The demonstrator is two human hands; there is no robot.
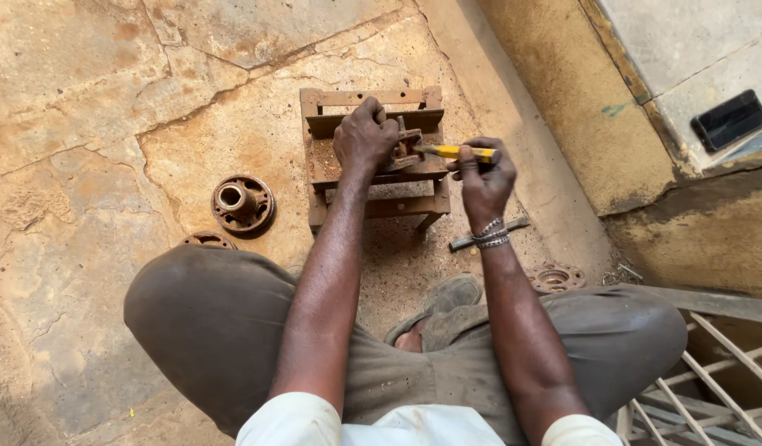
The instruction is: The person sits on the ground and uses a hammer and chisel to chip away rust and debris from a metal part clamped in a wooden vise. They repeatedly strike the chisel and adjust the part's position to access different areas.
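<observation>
Both forearms reach from the lap to a small rusty stand (373, 177) on the stone floor (84, 107). Left hand (364, 136) clamps a rusty metal part (407, 149) on it; right hand (484, 177) grips a yellow-handled tool (457, 152) driven into that part, so work looks midway. What the tool tip does is hidden behind the left fingers.

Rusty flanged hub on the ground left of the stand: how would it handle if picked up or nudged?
The rusty hub looks like thick solid metal, so probably stiff and heavy for its size. It lies flat on its wide flange, so a nudge would likely slide it, not roll it. The rough rust should grip well, not slip.
</observation>
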